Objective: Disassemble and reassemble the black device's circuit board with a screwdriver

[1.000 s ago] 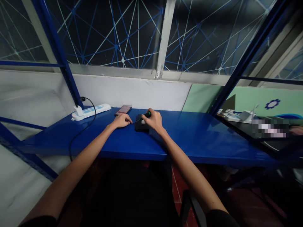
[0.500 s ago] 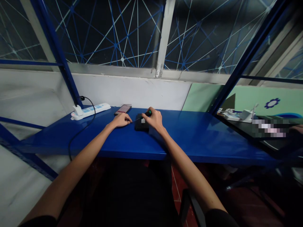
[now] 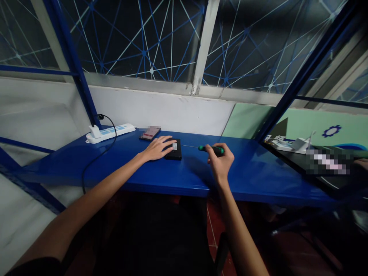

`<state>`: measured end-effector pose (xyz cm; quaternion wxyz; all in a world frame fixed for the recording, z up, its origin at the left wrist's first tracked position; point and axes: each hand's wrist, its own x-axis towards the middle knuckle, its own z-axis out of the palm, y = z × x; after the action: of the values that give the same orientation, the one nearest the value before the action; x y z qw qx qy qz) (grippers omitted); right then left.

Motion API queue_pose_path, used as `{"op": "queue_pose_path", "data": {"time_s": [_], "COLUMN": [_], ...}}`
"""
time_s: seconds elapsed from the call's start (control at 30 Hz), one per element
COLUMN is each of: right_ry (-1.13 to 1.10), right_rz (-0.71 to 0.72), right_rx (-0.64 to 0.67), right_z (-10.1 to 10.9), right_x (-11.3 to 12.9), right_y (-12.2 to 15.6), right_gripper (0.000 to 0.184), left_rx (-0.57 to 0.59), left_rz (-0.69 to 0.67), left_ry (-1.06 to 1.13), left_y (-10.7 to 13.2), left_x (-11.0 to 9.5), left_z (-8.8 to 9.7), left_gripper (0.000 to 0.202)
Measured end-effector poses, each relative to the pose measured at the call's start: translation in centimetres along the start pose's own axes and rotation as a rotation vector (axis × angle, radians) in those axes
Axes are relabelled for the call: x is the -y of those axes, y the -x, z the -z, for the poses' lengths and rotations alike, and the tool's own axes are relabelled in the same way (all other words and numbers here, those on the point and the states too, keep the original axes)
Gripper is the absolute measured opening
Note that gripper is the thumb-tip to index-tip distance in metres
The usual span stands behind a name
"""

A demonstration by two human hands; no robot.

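A flat black box-shaped device (image 3: pixel 177 153) with a small pale label lies on the blue table (image 3: pixel 115 168). My left hand (image 3: pixel 157 148) reaches over its left side, fingers spread, some of them over the top. To the right, my right hand (image 3: pixel 220 161) grips a green and black screwdriver (image 3: pixel 213 150) by its handle. The thin shaft points left towards the device, its tip just clear of the right edge. Behind my left hand rests a phone (image 3: pixel 151 133), its screen partly blurred out.
At the back left is a white power strip (image 3: pixel 110 133) with a plug and a black cable (image 3: pixel 99 159) hanging over the front edge. Blue frame posts rise on both sides. On the right, white items (image 3: pixel 299 143) lie on a black surface, near another person's hand (image 3: pixel 361 164).
My right hand has moved right with the screwdriver, away from the device. My left hand has shifted right onto the device and spread its fingers.
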<state>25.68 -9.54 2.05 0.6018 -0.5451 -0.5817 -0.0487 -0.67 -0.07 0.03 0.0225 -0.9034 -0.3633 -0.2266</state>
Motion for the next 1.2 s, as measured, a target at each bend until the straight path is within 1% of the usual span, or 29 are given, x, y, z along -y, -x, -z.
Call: {"op": "queue_pose_path", "data": {"time_s": [0.03, 0.1, 0.17, 0.2, 0.27, 0.37, 0.4, 0.47, 0.53, 0.6, 0.67, 0.73, 0.77, 0.83, 0.9, 1.03, 1.2], "right_ry": [-0.014, -0.032, -0.038, -0.033, -0.003, 0.051, 0.074, 0.13, 0.179, 0.225, 0.258, 0.25, 0.233, 0.194, 0.164, 0.155, 0.119], "right_rz": [-0.019, -0.026, -0.014, 0.002, 0.067, 0.157, 0.185, 0.267, 0.377, 0.478, 0.573, 0.657, 0.699, 0.764, 0.796, 0.801, 0.822], "right_rx": [-0.047, -0.096, -0.135, -0.154, -0.186, -0.216, -0.231, -0.262, -0.287, -0.284, -0.237, -0.188, -0.17, -0.136, -0.109, -0.054, -0.05], "right_z": [0.7, 1.8, 2.3, 2.4, 2.3, 1.9, 1.7, 1.3, 1.0, 0.7, 0.5, 0.2, 0.0, -0.2, -0.4, -0.7, -0.9], "right_x": [-0.1, 0.3, 1.0, 1.5, 2.1, 2.3, 2.2, 2.0, 1.8, 1.8, 1.9, 2.2, 2.3, 2.5, 2.6, 2.6, 2.7], "right_y": [0.4, 1.0, 1.4, 1.5, 2.0, 2.9, 3.3, 4.1, 4.9, 5.7, 6.4, 7.0, 7.3, 7.6, 7.8, 7.8, 7.7], "right_gripper": [0.028, 0.027, 0.026, 0.025, 0.024, 0.021, 0.021, 0.019, 0.017, 0.015, 0.013, 0.009, 0.007, 0.007, 0.009, 0.007, 0.009], "left_rx": [0.037, 0.116, 0.146, 0.134, 0.054, -0.121, -0.155, -0.16, -0.166, -0.14, -0.096, -0.021, 0.023, 0.094, 0.136, 0.152, 0.176], "left_rz": [-0.03, -0.06, -0.064, -0.059, -0.001, 0.21, 0.259, 0.297, 0.272, 0.169, 0.059, -0.014, -0.03, -0.019, 0.008, 0.012, 0.009], "left_ry": [-0.003, 0.008, 0.025, 0.034, 0.06, 0.09, 0.079, 0.068, 0.071, 0.083, 0.046, -0.014, -0.028, -0.04, -0.043, -0.052, -0.07], "left_y": [-0.1, -0.1, -0.1, -0.1, 0.0, 0.4, 0.5, 0.8, 0.8, 0.6, 0.4, 0.2, 0.2, 0.3, 0.4, 0.4, 0.4], "left_x": [-0.7, -1.5, -1.4, -1.0, 0.5, 3.3, 4.0, 4.8, 4.4, 3.1, 1.5, 0.3, -0.1, -0.4, -0.4, -0.3, -0.8], "left_z": [-0.2, -0.5, -0.7, -0.6, -0.4, 0.3, 0.5, 0.7, 0.6, 0.3, -0.1, -0.6, -0.7, -1.0, -1.1, -1.2, -1.0], "left_gripper": [0.046, 0.044, 0.045, 0.046, 0.05, 0.048, 0.046, 0.043, 0.041, 0.039, 0.041, 0.045, 0.046, 0.047, 0.048, 0.05, 0.054]}}
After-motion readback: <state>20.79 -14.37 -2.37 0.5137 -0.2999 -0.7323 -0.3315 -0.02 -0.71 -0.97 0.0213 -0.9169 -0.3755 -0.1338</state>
